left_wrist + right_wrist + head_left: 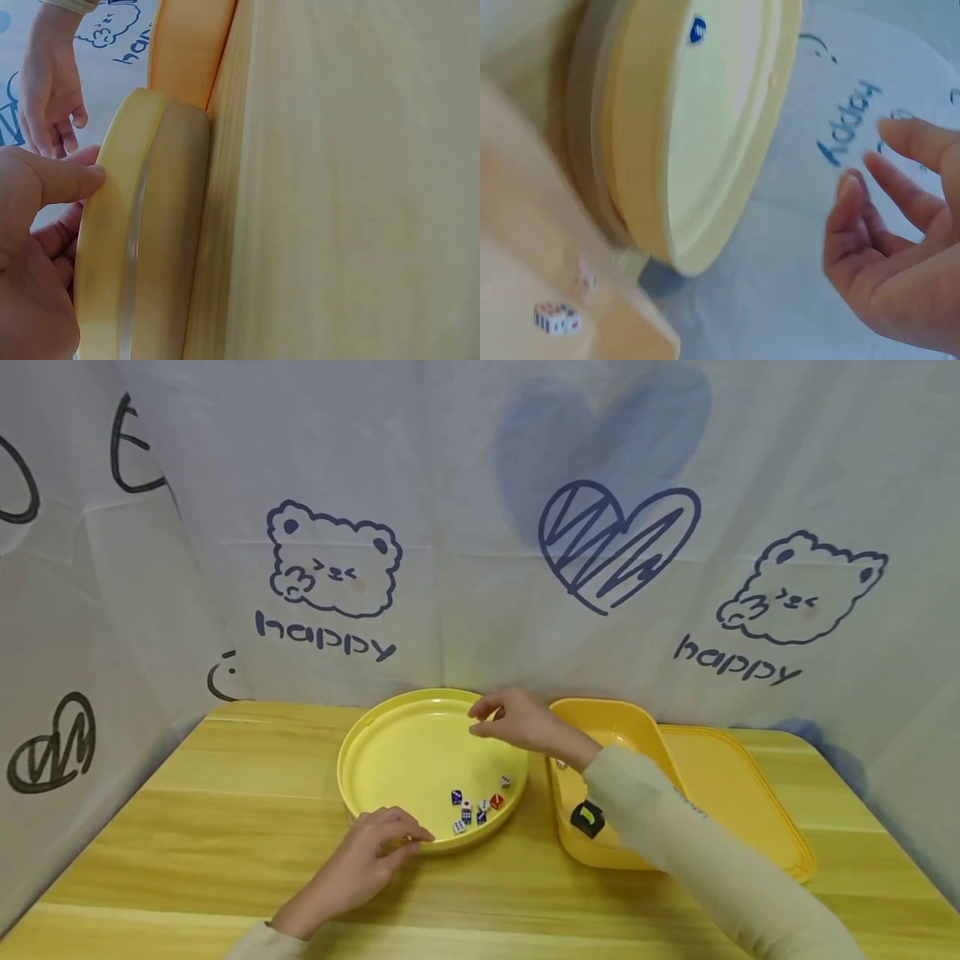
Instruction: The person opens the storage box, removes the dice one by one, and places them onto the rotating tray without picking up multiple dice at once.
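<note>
A round yellow tray (390, 760) stands on the table, with several dice inside near its front right: blue ones such as this blue die (457, 797), white ones and a red die (497, 802). My left hand (367, 852) holds the tray's near rim, its thumb (71, 182) against the outer wall and the other fingers partly hidden behind the rim. Over the tray's far right edge hovers my right hand (521, 720), with fingers loosely bent and nothing between them; in the right wrist view its fingertips are apart from the tray.
An orange box (607, 856) stands right of the tray, partly covered by the right sleeve. It holds a black object (587, 819) with a yellow mark and a few white dice (551, 319). A flat orange lid (738, 802) lies beside it. A printed cloth (465, 610) hangs behind the table.
</note>
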Demonstrator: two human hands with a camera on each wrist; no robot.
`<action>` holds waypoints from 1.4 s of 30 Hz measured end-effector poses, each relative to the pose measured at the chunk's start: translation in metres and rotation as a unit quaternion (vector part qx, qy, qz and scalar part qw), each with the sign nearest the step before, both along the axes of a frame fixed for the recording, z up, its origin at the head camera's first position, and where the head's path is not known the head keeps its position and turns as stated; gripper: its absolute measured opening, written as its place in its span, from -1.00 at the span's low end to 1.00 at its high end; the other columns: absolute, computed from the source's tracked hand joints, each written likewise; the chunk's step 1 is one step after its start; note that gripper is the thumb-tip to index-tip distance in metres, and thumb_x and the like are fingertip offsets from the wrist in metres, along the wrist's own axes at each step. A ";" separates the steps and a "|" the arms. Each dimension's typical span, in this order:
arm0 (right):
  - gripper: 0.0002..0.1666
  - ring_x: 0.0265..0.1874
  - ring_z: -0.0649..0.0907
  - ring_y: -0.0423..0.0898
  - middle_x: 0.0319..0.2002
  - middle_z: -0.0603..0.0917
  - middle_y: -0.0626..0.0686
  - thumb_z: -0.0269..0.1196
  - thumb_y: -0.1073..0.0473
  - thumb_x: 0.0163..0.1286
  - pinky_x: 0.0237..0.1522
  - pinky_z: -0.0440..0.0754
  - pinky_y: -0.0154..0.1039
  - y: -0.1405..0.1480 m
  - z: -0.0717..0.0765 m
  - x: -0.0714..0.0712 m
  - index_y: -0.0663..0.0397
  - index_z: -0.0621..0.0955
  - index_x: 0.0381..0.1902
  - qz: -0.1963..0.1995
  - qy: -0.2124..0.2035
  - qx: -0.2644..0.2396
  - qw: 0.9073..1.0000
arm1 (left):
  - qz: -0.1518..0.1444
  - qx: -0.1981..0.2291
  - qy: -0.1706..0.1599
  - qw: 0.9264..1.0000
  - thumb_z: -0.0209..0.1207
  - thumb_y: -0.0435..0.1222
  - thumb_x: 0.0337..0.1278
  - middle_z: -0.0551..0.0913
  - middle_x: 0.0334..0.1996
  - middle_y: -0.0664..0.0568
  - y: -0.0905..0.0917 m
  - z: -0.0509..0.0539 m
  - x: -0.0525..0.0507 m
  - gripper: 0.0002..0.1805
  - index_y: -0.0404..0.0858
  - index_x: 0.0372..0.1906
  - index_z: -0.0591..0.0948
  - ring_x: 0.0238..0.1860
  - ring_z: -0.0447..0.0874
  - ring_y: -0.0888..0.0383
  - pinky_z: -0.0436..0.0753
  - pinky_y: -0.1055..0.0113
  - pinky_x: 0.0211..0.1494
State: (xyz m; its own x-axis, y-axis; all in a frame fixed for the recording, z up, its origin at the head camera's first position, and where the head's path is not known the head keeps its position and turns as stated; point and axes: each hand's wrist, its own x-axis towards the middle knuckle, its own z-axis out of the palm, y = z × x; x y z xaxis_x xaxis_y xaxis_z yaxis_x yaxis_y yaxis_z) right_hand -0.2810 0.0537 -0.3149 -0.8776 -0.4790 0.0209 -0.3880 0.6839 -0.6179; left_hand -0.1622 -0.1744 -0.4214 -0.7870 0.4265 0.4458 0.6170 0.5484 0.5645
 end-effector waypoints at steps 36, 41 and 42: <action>-0.62 -0.16 0.62 0.04 -0.13 0.68 0.24 0.36 0.33 0.20 -0.13 0.58 -0.18 0.115 -0.065 -0.043 0.42 0.62 -0.03 -0.118 -0.019 -0.088 0.989 | -0.014 0.012 0.011 1.000 0.28 -0.49 0.06 0.66 -0.28 0.23 0.000 -0.003 -0.001 -0.75 -0.11 -0.21 0.72 -0.20 0.57 0.24 0.52 0.20 -0.08; -0.56 -0.35 0.60 -0.12 -0.26 0.69 0.20 0.39 0.42 0.08 -0.38 0.54 -0.32 0.123 -0.074 -0.046 0.48 0.57 -0.06 -0.074 -0.090 -0.071 0.991 | -0.013 0.010 0.013 1.000 0.29 -0.49 0.06 0.66 -0.28 0.25 0.000 -0.002 -0.002 -0.75 -0.10 -0.22 0.72 -0.21 0.57 0.24 0.51 0.19 -0.08; -0.55 -0.37 0.59 -0.15 -0.28 0.68 0.18 0.39 0.43 0.06 -0.39 0.53 -0.34 0.123 -0.076 -0.047 0.48 0.57 -0.06 -0.069 -0.102 -0.066 0.990 | -0.014 0.010 0.013 1.000 0.29 -0.49 0.06 0.66 -0.28 0.24 0.000 -0.002 -0.003 -0.75 -0.10 -0.21 0.72 -0.21 0.57 0.24 0.52 0.19 -0.08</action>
State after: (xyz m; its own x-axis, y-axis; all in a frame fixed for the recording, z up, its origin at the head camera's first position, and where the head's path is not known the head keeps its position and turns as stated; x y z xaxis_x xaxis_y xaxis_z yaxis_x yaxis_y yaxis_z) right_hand -0.3277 0.1768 -0.3907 -0.9273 -0.3583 -0.1083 -0.1544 0.6298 -0.7612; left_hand -0.1648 -0.1745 -0.4229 -0.7626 0.4393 0.4748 0.6468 0.5199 0.5579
